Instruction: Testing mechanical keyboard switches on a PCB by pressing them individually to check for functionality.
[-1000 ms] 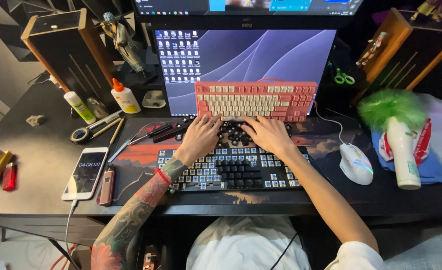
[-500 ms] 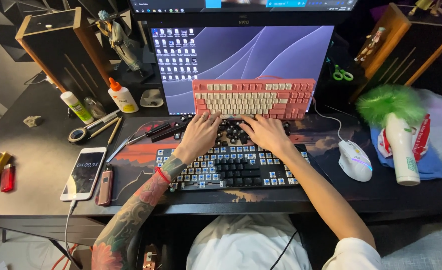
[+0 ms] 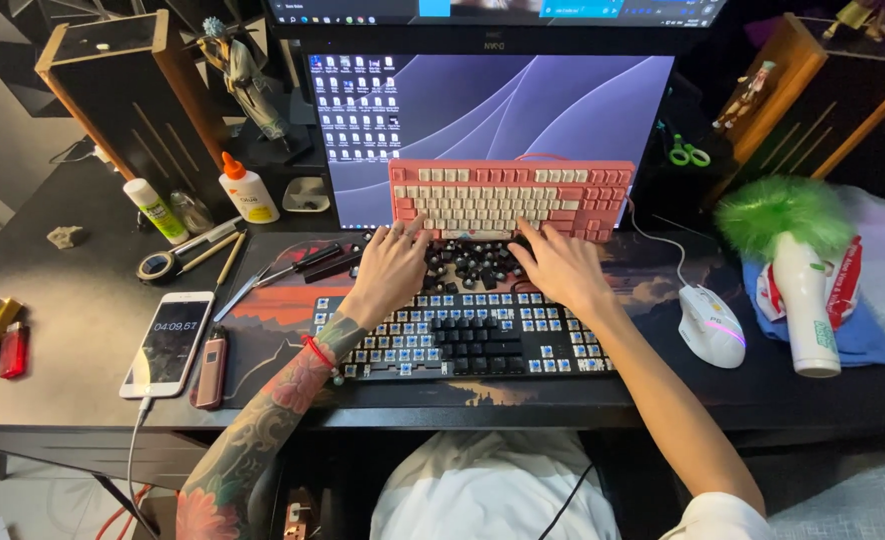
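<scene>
Resting on loose keycaps (image 3: 473,265), both hands

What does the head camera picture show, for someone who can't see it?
Both hands, left hand and right hand, rest over a pile of loose black keycaps between a pink keyboard and a black keyboard missing many caps. A phone lies left, a white mouse right.

tattooed left forearm (image 3: 263,420), red wristband (image 3: 318,352), white top (image 3: 493,490)

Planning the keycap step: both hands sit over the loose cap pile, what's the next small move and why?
Probably pinch one cap from the pile of loose black keycaps with the right hand; the black keyboard shows many bare switches, and both it and the left hand already rest there.
</scene>
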